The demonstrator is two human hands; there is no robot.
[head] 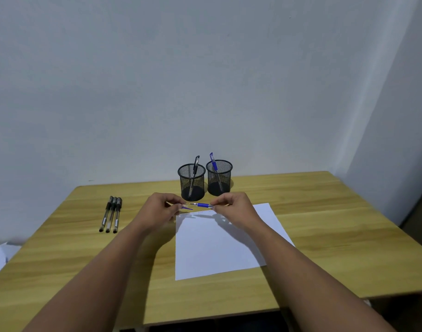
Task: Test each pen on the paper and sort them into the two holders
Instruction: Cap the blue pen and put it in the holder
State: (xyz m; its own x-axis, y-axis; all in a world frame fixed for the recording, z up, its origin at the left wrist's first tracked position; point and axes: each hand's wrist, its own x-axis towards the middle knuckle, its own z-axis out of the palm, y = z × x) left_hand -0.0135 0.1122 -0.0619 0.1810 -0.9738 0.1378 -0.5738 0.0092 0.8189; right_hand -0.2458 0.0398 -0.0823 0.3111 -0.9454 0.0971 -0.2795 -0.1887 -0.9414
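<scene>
The right hand (231, 207) pinches a blue-gripped clear plastic pen (201, 205) by its barrel; the pen's long axis runs nearly level, left to right, bare tip pointing left toward the left hand (163, 208). That hand pinches the pen's small blue cap (187, 207), just apart from the tip. Any print on the pen is too small to read. Below the grip lies a white paper sheet (217, 245) on the wooden table (324, 236). Just beyond stand two black mesh holders: the left one (192, 182) with a black pen (195, 168), the right one (219, 177) with a blue pen (213, 164). Well left lie three black capped pens (111, 214), labels unreadable.
</scene>
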